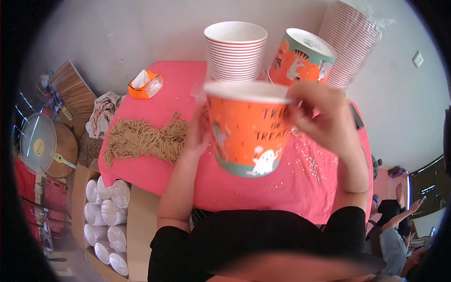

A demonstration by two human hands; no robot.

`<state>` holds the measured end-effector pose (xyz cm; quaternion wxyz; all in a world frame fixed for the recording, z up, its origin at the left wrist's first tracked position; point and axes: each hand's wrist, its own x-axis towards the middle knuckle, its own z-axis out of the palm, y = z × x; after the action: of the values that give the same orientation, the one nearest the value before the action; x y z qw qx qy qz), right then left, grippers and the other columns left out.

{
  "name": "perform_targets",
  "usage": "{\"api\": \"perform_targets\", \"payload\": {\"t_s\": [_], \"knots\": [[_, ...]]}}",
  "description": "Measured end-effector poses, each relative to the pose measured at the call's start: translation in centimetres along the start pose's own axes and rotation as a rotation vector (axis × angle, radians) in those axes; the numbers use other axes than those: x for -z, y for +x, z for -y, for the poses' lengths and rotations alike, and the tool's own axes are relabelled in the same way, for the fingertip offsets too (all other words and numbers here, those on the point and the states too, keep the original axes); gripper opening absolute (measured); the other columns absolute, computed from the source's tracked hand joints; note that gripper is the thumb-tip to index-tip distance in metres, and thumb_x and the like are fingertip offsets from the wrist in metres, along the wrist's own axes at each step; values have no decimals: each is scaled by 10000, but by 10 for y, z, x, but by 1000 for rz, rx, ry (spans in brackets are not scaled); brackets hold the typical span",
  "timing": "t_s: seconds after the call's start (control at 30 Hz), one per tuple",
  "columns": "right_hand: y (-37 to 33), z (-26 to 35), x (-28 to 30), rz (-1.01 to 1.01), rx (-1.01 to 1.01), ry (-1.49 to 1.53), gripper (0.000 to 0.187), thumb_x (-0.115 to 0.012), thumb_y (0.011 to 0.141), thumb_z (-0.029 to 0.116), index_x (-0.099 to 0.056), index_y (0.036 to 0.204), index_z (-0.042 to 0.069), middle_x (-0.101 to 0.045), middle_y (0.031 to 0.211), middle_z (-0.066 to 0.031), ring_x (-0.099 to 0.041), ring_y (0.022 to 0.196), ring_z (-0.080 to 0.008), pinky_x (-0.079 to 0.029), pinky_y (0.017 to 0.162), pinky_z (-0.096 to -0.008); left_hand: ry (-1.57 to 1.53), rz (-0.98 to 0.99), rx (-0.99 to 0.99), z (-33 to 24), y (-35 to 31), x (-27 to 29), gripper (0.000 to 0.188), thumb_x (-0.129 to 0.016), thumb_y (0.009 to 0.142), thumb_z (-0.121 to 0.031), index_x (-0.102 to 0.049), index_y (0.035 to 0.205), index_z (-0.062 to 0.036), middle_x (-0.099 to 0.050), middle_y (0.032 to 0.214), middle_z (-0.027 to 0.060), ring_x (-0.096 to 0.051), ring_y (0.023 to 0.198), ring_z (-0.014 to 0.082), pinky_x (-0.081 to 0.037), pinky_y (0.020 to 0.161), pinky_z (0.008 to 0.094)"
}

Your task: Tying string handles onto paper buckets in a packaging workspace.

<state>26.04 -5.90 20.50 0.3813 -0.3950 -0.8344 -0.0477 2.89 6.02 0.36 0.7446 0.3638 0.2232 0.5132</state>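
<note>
An orange paper bucket (244,134) with a green base band and a white ghost print is held up in front of me, its rim tilted slightly and blurred. My right hand (322,117) pinches its rim on the right side. Against its left side lies my left hand (199,129), holding it, with the fingers partly hidden by the bucket. Behind it stands a tall stack of nested paper buckets (235,56), white rims upward. To the right of that stack, an upside-down orange and green bucket (300,58) shows its base.
A pink-covered table (221,192) bears tan yarn strands (145,141), an orange tissue pack (144,84) and scattered small white bits (310,164). A plastic-wrapped bucket stack (350,44) leans at the back right. On the left, a cardboard box (143,230) contains wrapped white cups. Another person (394,239) sits far right.
</note>
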Motion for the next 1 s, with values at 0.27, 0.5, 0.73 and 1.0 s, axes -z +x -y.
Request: {"api": "perform_targets", "payload": {"t_s": [0.27,0.5,0.73,1.0], "knots": [[-47,-18,-43,61,-297,236,127,-620,823,-36,-655,944,-18,-627,742,-35,-533,603,-48,-430,515,-222,463,466,-40,16,3,11,1280,-672,682,-757,-32,1527,-38,-110,1583,121,-114,1456,249,-150,1176,430],[-62,-41,-38,-41,-392,792,152,-620,861,2,-658,1006,-18,-682,862,-31,-550,691,-49,-444,606,-215,266,473,284,15,-11,11,1025,-653,764,-676,-284,1480,-43,-410,1464,144,-421,1334,280,-384,1081,470],[-70,-67,-32,221,-90,668,203,-683,812,16,-649,1010,-14,-662,1001,-91,-611,951,-182,-471,848,-323,191,377,252,17,-11,-5,965,-614,794,-672,-319,1463,-42,-442,1440,143,-461,1301,281,-415,1053,471],[-68,-63,-45,266,-194,813,151,-678,804,-40,-643,950,-27,-668,871,-45,-613,835,-128,-484,796,-270,81,244,204,18,-15,-16,903,-571,829,-668,-358,1444,-42,-479,1414,142,-506,1263,282,-451,1022,473]]}}
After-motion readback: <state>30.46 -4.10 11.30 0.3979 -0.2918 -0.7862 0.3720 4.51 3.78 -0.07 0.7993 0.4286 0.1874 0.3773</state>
